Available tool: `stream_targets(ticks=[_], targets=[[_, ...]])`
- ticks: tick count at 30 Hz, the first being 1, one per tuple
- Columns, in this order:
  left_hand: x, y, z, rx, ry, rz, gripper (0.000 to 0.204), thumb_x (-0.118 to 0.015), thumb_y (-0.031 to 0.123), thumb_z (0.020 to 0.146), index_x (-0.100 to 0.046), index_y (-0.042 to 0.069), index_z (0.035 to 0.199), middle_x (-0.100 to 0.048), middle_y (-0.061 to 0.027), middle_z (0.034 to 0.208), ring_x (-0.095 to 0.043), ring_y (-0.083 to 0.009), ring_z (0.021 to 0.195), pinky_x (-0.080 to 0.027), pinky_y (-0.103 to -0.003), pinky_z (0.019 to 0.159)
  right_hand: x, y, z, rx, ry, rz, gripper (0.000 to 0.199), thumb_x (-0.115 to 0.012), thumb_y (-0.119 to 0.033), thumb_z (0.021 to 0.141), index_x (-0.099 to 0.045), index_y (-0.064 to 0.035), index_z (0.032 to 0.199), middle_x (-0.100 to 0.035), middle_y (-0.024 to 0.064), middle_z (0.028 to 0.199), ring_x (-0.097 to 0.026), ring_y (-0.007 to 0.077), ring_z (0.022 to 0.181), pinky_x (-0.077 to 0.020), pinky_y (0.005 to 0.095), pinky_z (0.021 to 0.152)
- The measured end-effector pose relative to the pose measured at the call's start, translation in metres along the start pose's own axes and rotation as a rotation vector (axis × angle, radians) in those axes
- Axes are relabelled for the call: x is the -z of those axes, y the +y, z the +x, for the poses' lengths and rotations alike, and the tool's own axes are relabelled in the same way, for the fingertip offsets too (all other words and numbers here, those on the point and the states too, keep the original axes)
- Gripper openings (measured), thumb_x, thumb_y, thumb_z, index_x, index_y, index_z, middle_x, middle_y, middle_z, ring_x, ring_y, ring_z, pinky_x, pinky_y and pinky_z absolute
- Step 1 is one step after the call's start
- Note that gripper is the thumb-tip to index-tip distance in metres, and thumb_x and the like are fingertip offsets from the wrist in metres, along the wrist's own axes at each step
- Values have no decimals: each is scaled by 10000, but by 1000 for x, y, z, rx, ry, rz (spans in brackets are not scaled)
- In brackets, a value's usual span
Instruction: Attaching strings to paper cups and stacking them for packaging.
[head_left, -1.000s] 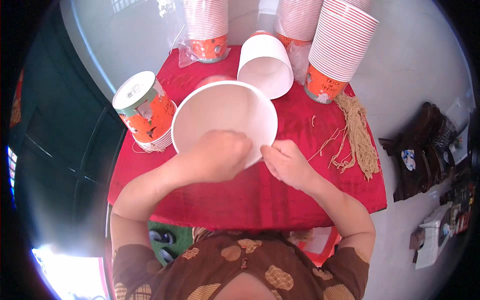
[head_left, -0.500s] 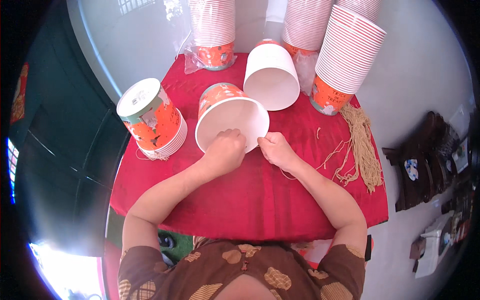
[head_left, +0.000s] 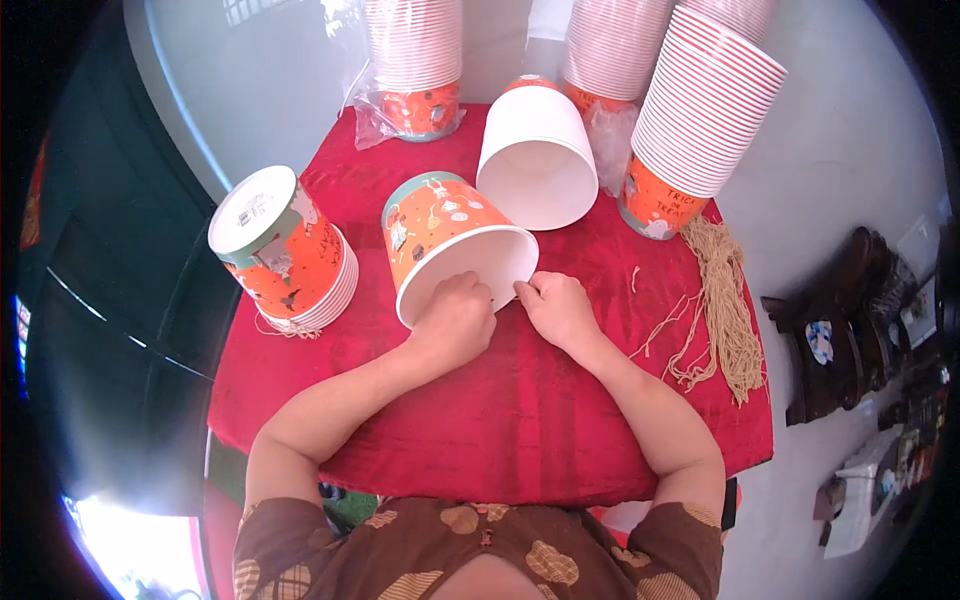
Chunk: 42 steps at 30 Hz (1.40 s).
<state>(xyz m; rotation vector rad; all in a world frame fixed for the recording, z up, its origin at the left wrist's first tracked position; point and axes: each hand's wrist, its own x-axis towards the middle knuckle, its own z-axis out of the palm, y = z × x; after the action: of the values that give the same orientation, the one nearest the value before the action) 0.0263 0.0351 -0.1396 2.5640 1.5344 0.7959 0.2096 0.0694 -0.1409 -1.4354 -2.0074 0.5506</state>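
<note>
A paper bucket (head_left: pixel 450 222), orange with printed figures and a white inside, lies tipped on its side with its mouth toward me. My left hand (head_left: pixel 455 318) is closed in a fist at its near rim, fingers partly inside the mouth. What it grips is hidden. Just right of it, my right hand (head_left: pixel 557 308) pinches with thumb and forefinger at the bucket's lower right rim. Whatever lies between those fingertips is too small to make out. A bundle of tan cords (head_left: pixel 728 315) lies on the table to the right, with loose strands beside it.
A red cloth (head_left: pixel 480 420) covers the table. At left stand upturned nested buckets (head_left: pixel 305 258) with cord at their rim. A white-walled bucket (head_left: pixel 540 185) lies behind the one at my hands. Tall bucket stacks (head_left: pixel 705 110) and a bagged stack (head_left: pixel 420 105) line the back.
The bucket has turned and tilted, so more of its orange side shows. A cord that trailed beneath my right wrist is no longer visible. Both hands stay at the rim.
</note>
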Motion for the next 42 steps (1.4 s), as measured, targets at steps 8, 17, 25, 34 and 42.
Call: stream_targets(ticks=[8,17,25,34,42], targets=[[-5,3,2,147,44,-432,88,-611,-32,769,-538,-36,720,-622,-165,914,-623,-322,818,-503,-392,722,-4,-12,-9,27,20,-284,356,-577,-298,937,-678,-27,729,-667,216,683,-680,392,649,-547,505,592],[-10,-1,4,279,92,-523,124,-619,62,873,-642,-55,844,-678,-148,770,-650,-208,714,-508,-349,659,-5,-7,-7,76,-17,-297,351,-583,-311,939,-687,-29,759,-667,215,682,-680,391,652,-544,502,588],[-7,-8,6,310,10,-593,136,-634,81,890,-668,-50,896,-697,-130,818,-652,-172,766,-514,-328,691,6,0,-12,183,-139,-264,281,-597,-299,923,-677,-51,817,-672,201,711,-669,395,665,-520,522,591],[-9,-12,0,284,-5,-644,102,-632,24,881,-662,-30,962,-695,-95,895,-638,-142,816,-523,-299,742,10,-3,-18,268,-166,-125,165,-598,-202,888,-628,-47,838,-662,191,699,-661,388,666,-500,513,588],[-9,-9,-3,266,-18,-698,93,-636,-15,860,-629,-14,953,-647,-59,865,-606,-123,780,-514,-280,698,0,-4,-24,430,-76,91,120,-608,-137,868,-601,-32,812,-639,186,676,-645,382,623,-505,478,553]])
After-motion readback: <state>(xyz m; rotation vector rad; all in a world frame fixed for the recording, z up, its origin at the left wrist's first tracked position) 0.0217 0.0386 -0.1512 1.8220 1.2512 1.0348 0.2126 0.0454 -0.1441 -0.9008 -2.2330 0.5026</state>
